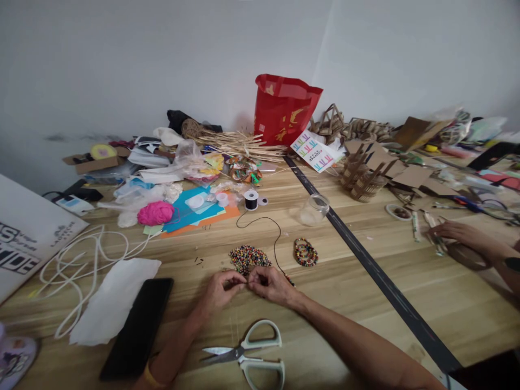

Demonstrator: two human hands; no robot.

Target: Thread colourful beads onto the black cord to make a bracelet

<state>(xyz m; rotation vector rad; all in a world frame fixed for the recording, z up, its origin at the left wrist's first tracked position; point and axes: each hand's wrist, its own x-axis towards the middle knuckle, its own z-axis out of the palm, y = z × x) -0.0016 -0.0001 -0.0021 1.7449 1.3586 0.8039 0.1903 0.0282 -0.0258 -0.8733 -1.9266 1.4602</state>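
At the near edge of the pale wooden table (349, 303), in the head view, the left hand (220, 291) and the right hand (270, 284) meet fingertip to fingertip. Both sets of fingers are pressed together in a fine pinch; what sits between them is too small to tell for sure, but the thin black thread (276, 238) runs into the right hand. My reading is that a bead is being slipped onto the thread end.

Just beyond the knuckles lies the heap of small multicoloured beads (247, 258), almost touching the hands. The thread's long axis runs away from the person, curving up and left to the small spool of black thread (251, 200), well apart from the hands. Its free end points toward the left fingertips.

The next move, as I judge it, calls for a steady thread tip and a bead hole lined up with it.

Right of the heap lies a coil of finished bead strands (305, 252). Near the body lie white-handled scissors (247, 352), blades pointing left, and a black phone (138, 327). Another person's hand (459, 234) rests at far right.
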